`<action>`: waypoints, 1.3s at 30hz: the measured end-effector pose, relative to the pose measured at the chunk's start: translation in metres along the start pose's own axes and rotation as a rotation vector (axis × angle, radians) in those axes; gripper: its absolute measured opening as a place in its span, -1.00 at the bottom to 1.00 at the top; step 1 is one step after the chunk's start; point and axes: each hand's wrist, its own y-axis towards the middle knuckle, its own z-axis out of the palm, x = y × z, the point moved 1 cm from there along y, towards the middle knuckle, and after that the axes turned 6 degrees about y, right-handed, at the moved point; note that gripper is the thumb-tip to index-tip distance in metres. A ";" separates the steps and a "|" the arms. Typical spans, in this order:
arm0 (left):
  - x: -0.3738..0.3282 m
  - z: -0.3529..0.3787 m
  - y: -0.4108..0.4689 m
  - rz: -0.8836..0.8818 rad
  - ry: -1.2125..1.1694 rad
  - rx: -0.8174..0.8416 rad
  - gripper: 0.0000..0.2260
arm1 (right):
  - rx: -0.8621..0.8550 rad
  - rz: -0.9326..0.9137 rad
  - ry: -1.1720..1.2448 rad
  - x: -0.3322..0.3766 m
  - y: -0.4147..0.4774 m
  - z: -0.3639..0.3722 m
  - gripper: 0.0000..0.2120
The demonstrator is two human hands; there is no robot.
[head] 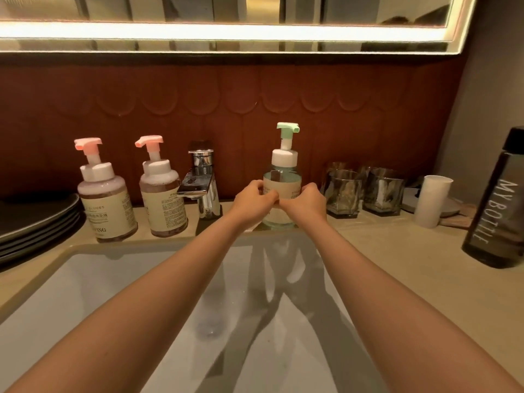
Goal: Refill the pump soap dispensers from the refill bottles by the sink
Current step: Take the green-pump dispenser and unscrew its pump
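A clear dispenser with a green pump stands upright on the counter behind the sink, right of the tap. My left hand grips its left side and my right hand grips its right side, fingers curled round the labelled body. It holds pale blue-green liquid. Two pink-pump dispensers stand left of the tap: one at the far left, the other beside the tap, both with pinkish liquid and foam near the top.
A chrome tap stands between the dispensers. The white sink basin lies below my arms. Two dark glasses, a white cup and a dark "MY BOTTLE" bottle stand at right. Stacked dark plates sit at left.
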 end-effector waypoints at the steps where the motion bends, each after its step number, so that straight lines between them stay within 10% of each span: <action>1: -0.004 0.000 -0.004 0.017 0.008 -0.008 -0.64 | -0.007 -0.001 0.011 0.001 -0.004 -0.005 -0.27; 16: -0.108 0.082 -0.141 0.188 0.231 0.083 -0.24 | -0.114 0.095 -0.035 -0.029 -0.142 -0.178 -0.45; 33: -0.143 0.115 -0.190 0.266 0.220 0.147 -0.27 | -0.069 0.122 -0.032 -0.048 -0.195 -0.239 -0.31; 39: -0.152 0.118 -0.184 0.271 0.090 0.417 -0.29 | -0.105 0.071 -0.012 -0.048 -0.193 -0.246 -0.36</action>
